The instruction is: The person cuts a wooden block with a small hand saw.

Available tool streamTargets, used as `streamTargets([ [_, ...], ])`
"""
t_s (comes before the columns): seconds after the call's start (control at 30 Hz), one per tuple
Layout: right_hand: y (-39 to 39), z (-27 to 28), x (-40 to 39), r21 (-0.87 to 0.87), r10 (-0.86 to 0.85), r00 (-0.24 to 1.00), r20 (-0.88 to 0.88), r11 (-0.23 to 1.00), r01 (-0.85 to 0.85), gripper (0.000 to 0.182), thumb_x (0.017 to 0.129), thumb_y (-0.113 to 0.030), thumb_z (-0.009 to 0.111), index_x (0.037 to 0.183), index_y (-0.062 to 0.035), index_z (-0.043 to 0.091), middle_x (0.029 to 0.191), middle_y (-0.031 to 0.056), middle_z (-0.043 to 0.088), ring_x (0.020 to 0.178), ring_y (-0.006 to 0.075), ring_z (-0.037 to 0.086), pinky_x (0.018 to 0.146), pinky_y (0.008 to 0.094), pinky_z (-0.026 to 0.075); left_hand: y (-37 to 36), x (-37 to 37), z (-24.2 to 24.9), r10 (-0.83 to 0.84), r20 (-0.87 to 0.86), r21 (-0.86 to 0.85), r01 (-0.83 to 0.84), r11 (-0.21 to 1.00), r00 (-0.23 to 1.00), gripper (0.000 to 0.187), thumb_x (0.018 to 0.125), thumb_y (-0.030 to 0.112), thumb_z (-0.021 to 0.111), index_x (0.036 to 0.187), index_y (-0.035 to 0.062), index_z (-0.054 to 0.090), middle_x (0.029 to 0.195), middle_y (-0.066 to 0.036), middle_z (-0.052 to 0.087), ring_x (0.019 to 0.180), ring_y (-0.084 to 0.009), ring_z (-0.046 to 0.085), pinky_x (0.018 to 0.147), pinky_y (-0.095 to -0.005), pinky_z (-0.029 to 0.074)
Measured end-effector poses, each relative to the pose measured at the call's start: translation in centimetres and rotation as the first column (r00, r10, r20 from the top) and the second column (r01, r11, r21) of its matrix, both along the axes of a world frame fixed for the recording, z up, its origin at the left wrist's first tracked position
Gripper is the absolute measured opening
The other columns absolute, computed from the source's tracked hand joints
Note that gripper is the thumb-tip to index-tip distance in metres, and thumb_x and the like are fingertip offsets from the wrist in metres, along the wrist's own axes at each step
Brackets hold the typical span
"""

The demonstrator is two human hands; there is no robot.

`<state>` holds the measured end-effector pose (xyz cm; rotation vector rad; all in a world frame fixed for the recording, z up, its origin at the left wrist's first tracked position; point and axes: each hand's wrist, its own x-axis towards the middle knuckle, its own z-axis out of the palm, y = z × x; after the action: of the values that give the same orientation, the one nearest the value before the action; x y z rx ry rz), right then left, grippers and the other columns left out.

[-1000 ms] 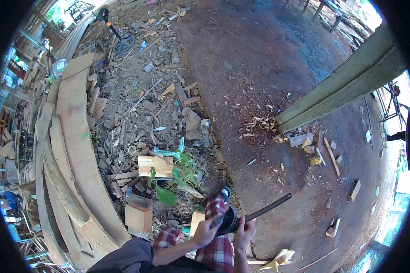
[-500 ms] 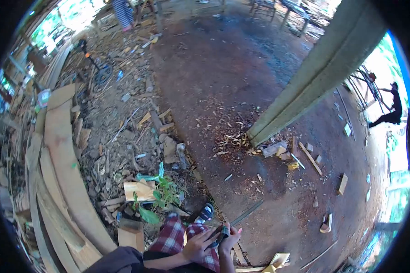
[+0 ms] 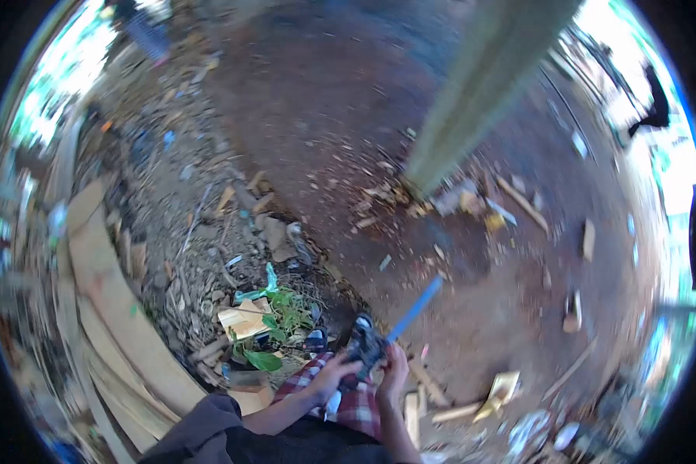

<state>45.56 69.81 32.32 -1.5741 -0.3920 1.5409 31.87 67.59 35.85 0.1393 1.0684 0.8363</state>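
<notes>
My left hand [image 3: 337, 374] is closed on a dark, mottled bundle [image 3: 367, 353], blurred, perhaps cloth or a handle wrap. A long, flat, bluish blade-like strip [image 3: 414, 309] sticks out from it toward the upper right. My right hand [image 3: 395, 373] is curled at the near end of this strip, close against the bundle. Both hands are above my lap, over red plaid cloth [image 3: 359, 410]. Beyond the bundle show parts of dark footwear [image 3: 315, 340]. Motion blur hides where the bundle ends and the strip begins.
A concrete post [image 3: 479, 100] rises from the dirt floor, with wood chips and offcuts at its base. Long planks [image 3: 104, 263] lie at left beside rubble. A green plant [image 3: 282, 317] grows near my feet. A person in dark clothes [image 3: 655, 100] is at far right.
My view has shifted, so the post and floor appear displaced. My hands sit higher in view and slightly farther apart. The dark bundle shows more between them, and the strip points more steeply upward.
</notes>
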Motion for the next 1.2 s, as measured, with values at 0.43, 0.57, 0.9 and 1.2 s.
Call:
streamTargets([
  [0.43,-2.2,2.4,4.5,-0.169,0.147,0.969,-0.197,0.969,-0.181,0.032,0.090,-0.027,0.057,0.104,0.0013,0.056,0.085,0.0010,0.060,0.073,0.0065,0.053,0.064,0.0226,0.043,0.9,5.1,-0.9,-0.214,-0.092,-0.155,0.199,0.968,0.972,0.030,0.096,0.018,0.040,0.119,0.0010,0.051,0.107,-0.010,0.058,0.095,-0.0148,0.058,0.083,-0.0281,0.048],
  [0.57,-3.0,0.7,4.9,-0.154,-0.122,0.954,-0.272,0.985,0.082,0.025,0.093,-0.022,0.052,0.108,-0.0019,0.056,0.094,0.0012,0.060,0.083,0.0076,0.054,0.075,0.0243,0.044,0.6,7.0,-2.2,-0.344,-0.707,0.157,0.611,0.776,0.618,0.036,0.091,0.019,0.053,0.122,0.0002,0.050,0.108,-0.013,0.056,0.096,-0.0213,0.056,0.085,-0.0302,0.043],
  [0.9,-1.1,-1.1,6.0,-0.259,-0.667,0.726,-0.168,0.741,0.620,0.020,0.091,-0.015,0.053,0.106,-0.0016,0.055,0.090,0.0025,0.061,0.078,0.0103,0.056,0.072,0.0254,0.046,5.4,8.0,-2.0,-0.417,-0.859,0.135,0.918,0.372,0.295,0.037,0.086,0.018,0.060,0.119,0.0029,0.054,0.093,-0.014,0.050,0.076,-0.0224,0.054,0.069,-0.0324,0.045],
  [1.2,2.9,0.5,7.1,-0.118,-0.847,0.525,-0.083,0.531,0.839,0.013,0.091,-0.016,0.054,0.097,-0.0047,0.054,0.068,-0.0004,0.055,0.046,0.0078,0.049,0.043,0.0225,0.040,13.7,7.8,-2.0,-0.581,-0.784,0.105,0.970,0.220,0.217,0.029,0.089,0.013,0.055,0.116,0.0021,0.055,0.106,-0.010,0.047,0.082,-0.0154,0.057,0.072,-0.0266,0.048],
])
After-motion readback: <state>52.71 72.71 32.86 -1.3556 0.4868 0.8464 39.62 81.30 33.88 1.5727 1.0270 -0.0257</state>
